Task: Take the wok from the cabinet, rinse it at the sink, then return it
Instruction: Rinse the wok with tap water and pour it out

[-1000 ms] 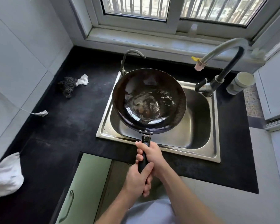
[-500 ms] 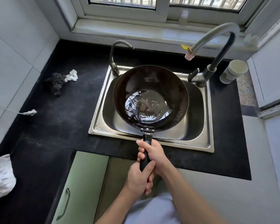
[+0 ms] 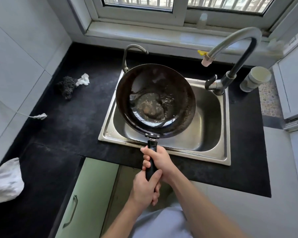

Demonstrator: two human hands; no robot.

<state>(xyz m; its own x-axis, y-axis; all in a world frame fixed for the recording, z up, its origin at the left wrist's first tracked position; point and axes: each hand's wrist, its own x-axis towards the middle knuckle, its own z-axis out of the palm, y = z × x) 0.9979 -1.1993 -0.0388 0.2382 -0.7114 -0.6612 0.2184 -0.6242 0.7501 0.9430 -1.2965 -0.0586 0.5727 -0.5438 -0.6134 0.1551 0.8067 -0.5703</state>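
Observation:
A dark round wok (image 3: 177, 93) hangs over the steel sink (image 3: 212, 121), tilted a little to the left, with a pool of water sloshing in its bottom. Its black handle (image 3: 151, 162) points toward me. My right hand (image 3: 159, 160) grips the handle near the wok. My left hand (image 3: 144, 189) grips the handle's end just below it. A tall curved tap (image 3: 230, 48) stands at the sink's back right, its spout to the right of the wok; no water runs from it.
A smaller tap (image 3: 127, 55) stands at the sink's back left. On the black counter (image 3: 72, 127) lie a steel scourer (image 3: 66, 86) and white scraps. A cup (image 3: 255, 78) stands at the right. A white cloth (image 3: 5, 179) lies far left. A green cabinet door (image 3: 89, 200) is below.
The wok has tipped and shifted slightly left, and the water in it has swirled. Both hands keep their grip on the handle.

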